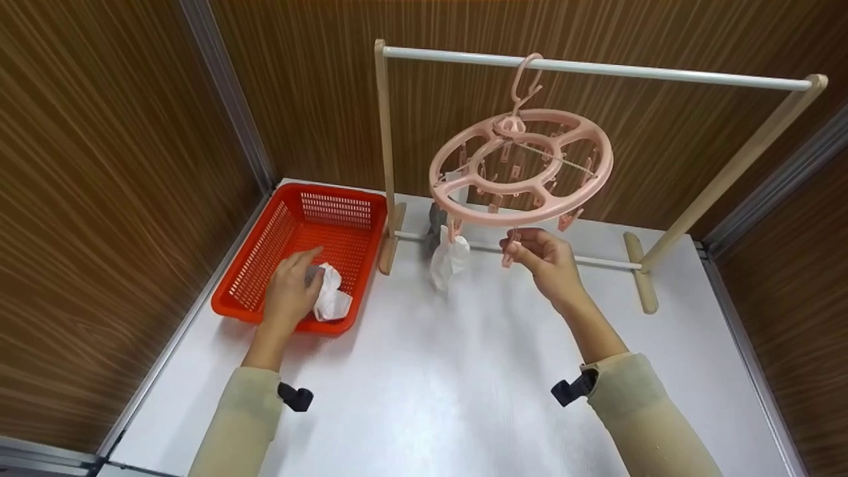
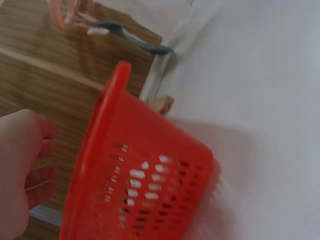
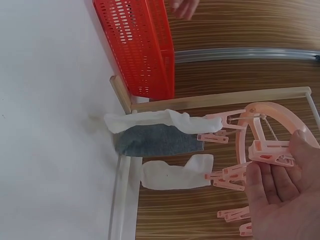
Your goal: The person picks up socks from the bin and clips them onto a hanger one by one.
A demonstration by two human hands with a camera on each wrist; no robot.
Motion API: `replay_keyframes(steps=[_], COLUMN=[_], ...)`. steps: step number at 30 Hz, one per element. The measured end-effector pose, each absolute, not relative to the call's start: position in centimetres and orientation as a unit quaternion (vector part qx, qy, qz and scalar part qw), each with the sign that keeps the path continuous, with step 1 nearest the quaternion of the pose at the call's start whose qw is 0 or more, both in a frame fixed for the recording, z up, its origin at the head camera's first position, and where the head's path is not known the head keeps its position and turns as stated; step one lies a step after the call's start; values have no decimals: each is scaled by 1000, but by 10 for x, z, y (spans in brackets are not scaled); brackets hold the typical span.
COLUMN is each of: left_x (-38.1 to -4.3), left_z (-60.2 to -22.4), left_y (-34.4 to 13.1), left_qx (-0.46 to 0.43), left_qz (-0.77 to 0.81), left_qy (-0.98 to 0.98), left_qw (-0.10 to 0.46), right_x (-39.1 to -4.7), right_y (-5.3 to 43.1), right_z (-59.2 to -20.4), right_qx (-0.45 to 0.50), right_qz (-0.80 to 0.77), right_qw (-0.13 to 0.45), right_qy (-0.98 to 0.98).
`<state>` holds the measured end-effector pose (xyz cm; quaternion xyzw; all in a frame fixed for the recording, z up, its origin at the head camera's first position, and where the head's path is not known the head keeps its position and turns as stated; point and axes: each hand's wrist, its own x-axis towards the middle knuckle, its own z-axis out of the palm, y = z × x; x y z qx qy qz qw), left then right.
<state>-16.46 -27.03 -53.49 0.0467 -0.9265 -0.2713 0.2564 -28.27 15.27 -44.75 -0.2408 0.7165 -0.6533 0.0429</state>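
Observation:
My left hand [image 1: 289, 288] hovers over the near part of the red basket [image 1: 228, 301], fingers apart and loosely bent. Below it in the basket lie a white sock [image 1: 333, 305] and a bit of grey cloth [image 1: 311, 273]; the left wrist view shows nothing gripped. With thumb and fingers my right hand [image 1: 548, 262] pinches a pink clothespin [image 3: 272, 152] that hangs from the round pink drying hanger [image 1: 523, 216]. Left of this hand, in the right wrist view, a white sock [image 3: 150, 120], a grey sock [image 3: 160, 141] and another white sock [image 3: 175, 174] hang from clips.
The hanger hooks over the white rail [image 1: 629, 68] of a wooden-legged stand [image 1: 735, 169]. Its low crossbar [image 1: 599, 263] runs just above the white table [image 1: 424, 397]. Wood-grain panels [image 1: 106, 165] close off the back and sides.

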Motion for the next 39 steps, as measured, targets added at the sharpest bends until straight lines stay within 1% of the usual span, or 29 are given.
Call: replay_keyframes(steps=[7, 10, 14, 18, 21, 23, 27, 34, 36, 39], left_x=[-162, -163, -166, -171, -174, -176, -184, -193, -194, -195], left_z=[-551, -554, -555, -553, -550, -548, -550, -559, -561, -562], left_y=[-286, -290, -291, -294, -297, -298, -299, -301, -301, -299], left_qx=[85, 93, 110, 120, 120, 122, 128, 136, 134, 124], left_qz=[-281, -281, -275, -263, -258, -259, -265, -250, -245, -234], left_qy=[-930, -935, -948, -957, -958, -956, -950, -948, -951, -959], left_qw=[223, 193, 116, 13, -43, -69, -101, -139, -133, -103], right_x=[-281, -280, -280, -280, -279, -279, -278, -278, -278, -278], right_y=[154, 153, 154, 154, 154, 154, 154, 154, 154, 154], right_z=[-446, -447, -448, -448, -447, -447, -447, -448, -447, -446], right_qx=[-237, -232, -223, -223, -223, -223, -219, -218, -217, -216], right_qz=[-651, -652, -660, -660, -663, -667, -667, -661, -663, -663], right_qw=[40, 43, 45, 43, 42, 43, 43, 45, 45, 41], right_qy=[720, 720, 716, 717, 713, 710, 711, 716, 715, 716])
